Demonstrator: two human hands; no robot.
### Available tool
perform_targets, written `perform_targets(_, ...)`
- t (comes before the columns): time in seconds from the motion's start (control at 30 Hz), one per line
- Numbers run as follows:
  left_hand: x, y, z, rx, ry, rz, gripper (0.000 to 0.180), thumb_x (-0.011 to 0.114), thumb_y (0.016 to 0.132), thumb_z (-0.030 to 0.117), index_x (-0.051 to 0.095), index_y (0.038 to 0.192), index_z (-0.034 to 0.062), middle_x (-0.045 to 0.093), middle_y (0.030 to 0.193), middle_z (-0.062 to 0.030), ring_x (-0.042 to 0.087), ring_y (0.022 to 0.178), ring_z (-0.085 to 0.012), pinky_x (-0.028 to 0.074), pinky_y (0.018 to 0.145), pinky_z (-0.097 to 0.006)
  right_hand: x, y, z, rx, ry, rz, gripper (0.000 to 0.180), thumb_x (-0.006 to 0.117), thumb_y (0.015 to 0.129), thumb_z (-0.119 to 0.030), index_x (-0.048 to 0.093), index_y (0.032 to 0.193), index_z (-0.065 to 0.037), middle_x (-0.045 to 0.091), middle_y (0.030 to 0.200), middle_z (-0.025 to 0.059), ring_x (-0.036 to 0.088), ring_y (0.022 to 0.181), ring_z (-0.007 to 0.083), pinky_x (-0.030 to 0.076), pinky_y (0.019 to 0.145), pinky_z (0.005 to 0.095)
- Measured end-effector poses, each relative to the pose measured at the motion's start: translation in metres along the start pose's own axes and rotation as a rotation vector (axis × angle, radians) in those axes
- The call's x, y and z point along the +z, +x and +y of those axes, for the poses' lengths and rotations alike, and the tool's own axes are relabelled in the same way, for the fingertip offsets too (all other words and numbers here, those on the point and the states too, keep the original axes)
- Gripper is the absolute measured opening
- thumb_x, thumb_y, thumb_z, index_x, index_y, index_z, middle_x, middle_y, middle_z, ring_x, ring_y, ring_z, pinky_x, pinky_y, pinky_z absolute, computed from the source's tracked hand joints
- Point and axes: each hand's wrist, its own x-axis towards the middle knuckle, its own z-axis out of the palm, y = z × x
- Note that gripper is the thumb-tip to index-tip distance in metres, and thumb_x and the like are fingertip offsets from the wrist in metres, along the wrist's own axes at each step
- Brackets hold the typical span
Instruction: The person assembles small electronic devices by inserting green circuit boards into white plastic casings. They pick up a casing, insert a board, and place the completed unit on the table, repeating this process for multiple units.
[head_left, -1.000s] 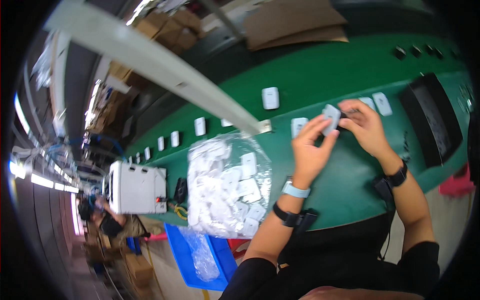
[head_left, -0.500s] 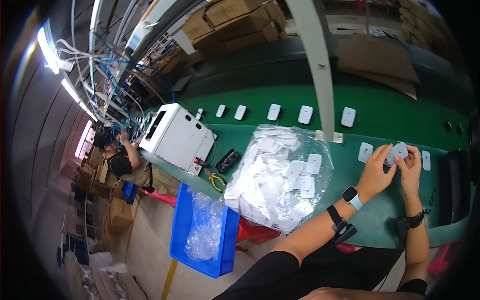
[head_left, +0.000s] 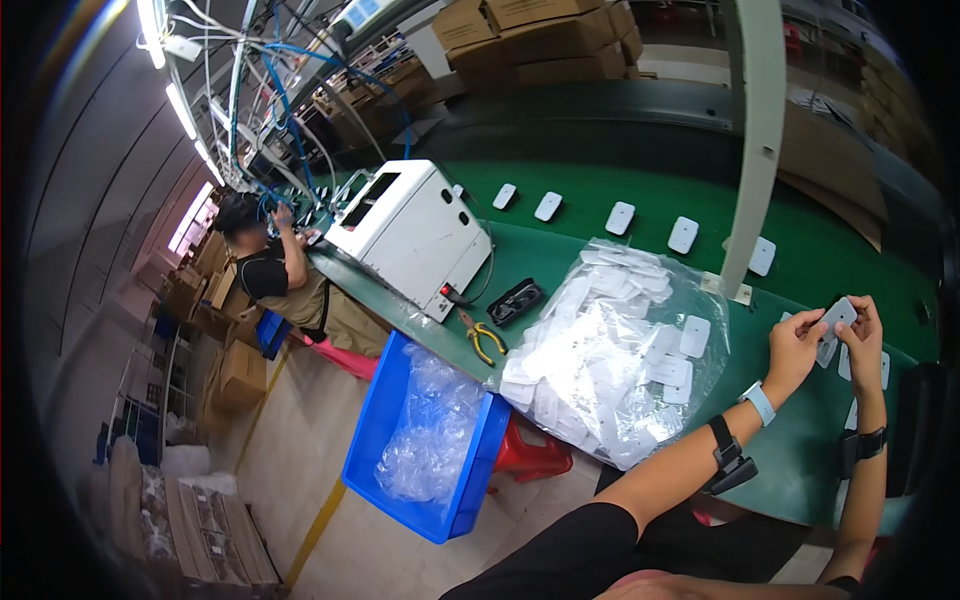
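My left hand (head_left: 795, 345) and my right hand (head_left: 864, 335) meet at the far right over the green conveyor belt (head_left: 600, 190). Both hold a small white rectangular part (head_left: 836, 317) between their fingertips. My left wrist wears a light blue band and a black strap further up the forearm; my right wrist wears a black band. Left of my hands lies a clear plastic bag (head_left: 610, 350) full of several similar white parts.
More white parts (head_left: 683, 235) ride in a row on the belt. A white machine box (head_left: 415, 235), pliers (head_left: 480, 338) and a black object (head_left: 515, 301) sit at the belt's near edge. A blue bin (head_left: 425, 435) with plastic wrap stands on the floor. Another person (head_left: 270, 270) works further left.
My view has swung left and downward, so my hands now sit at the far right. The floor, blue bin and other worker have come into view. Both hands still hold the white part.
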Motion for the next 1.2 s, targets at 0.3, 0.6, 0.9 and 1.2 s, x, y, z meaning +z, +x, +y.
perform_targets(0.3,0.002,0.007,-0.012,0.024,-0.093,0.134,0.029,0.065,0.096,0.005,0.061,0.122,-0.0059,0.069,0.105,-0.0092,0.066,0.091,-0.0111,0.053,0.079,-0.024,0.016,0.036,0.002,0.013,-0.082,-0.065,0.035,0.066,0.089,-0.005,0.052,0.121,-0.004,0.059,0.1,0.0006,0.057,0.091,0.0077,0.046,0.081,0.0236)
perform_targets(0.6,0.008,-0.002,-0.007,0.173,0.202,0.1,0.016,0.061,0.091,-0.003,0.057,0.105,0.0011,0.057,0.099,-0.0047,0.054,0.076,-0.0119,0.045,0.065,-0.023,-0.109,0.134,0.089,0.159,-0.326,-0.121,0.036,0.066,0.084,0.003,0.053,0.117,-0.002,0.061,0.102,0.0034,0.059,0.094,0.0114,0.05,0.084,0.0278)
perform_targets(0.9,0.024,-0.006,-0.011,0.126,0.109,0.031,0.017,0.061,0.089,-0.005,0.058,0.104,0.0032,0.059,0.093,-0.0034,0.053,0.071,-0.0087,0.044,0.061,-0.023,-0.216,0.138,0.131,-0.07,-1.077,-0.012,0.057,0.075,0.069,0.006,0.056,0.123,0.0,0.063,0.118,0.0149,0.063,0.103,0.0253,0.049,0.095,0.0354)
perform_targets(1.2,0.008,-0.004,-0.002,0.054,0.176,-0.011,0.017,0.063,0.089,-0.001,0.061,0.106,0.0021,0.064,0.094,-0.0054,0.06,0.078,-0.0102,0.049,0.068,-0.023,-0.097,0.093,0.056,-0.197,-1.086,0.12,0.015,0.072,0.076,-0.003,0.061,0.084,0.002,0.06,0.111,0.0172,0.06,0.104,0.0396,0.048,0.091,0.0415)
